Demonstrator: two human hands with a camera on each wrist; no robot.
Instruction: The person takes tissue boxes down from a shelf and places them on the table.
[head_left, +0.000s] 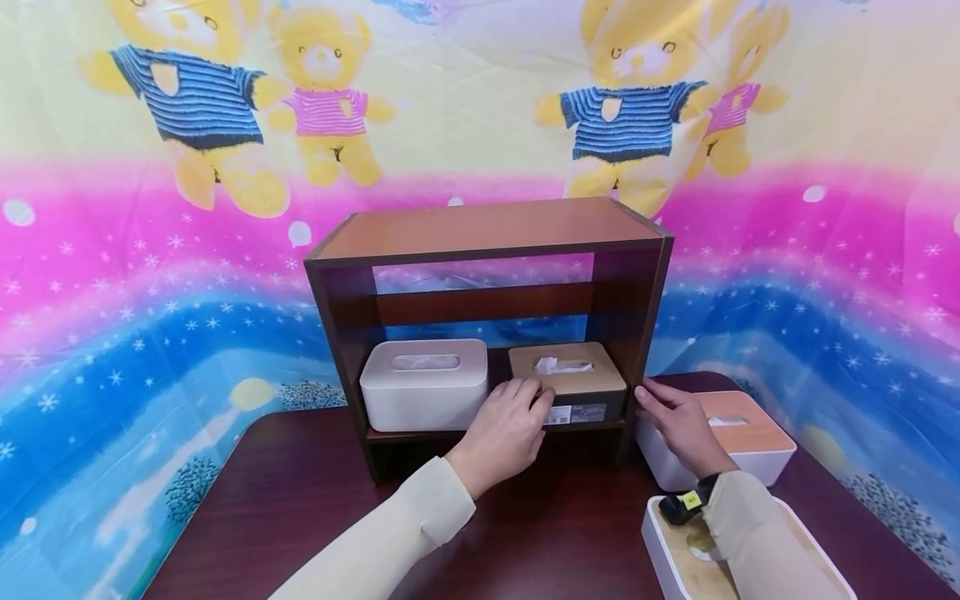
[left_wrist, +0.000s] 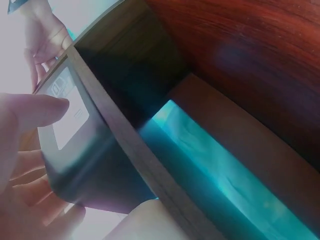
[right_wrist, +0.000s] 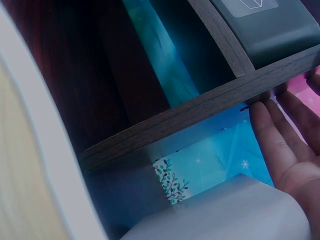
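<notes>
A dark tissue box with a wooden lid sits on the right of the shelf board, a tissue showing in its slot. My left hand holds this box at its left front corner, the thumb over the labelled front and the other fingers by the side. My right hand touches the outer right side panel of the small wooden shelf with its fingertips. In the right wrist view those fingers are fairly straight. Left on the same board is a white tissue box.
Right of the shelf stands a white tissue box with a wooden lid. Nearer, beneath my right forearm, lies another white box with a wooden top. The dark table carries everything; a printed bear cloth hangs behind.
</notes>
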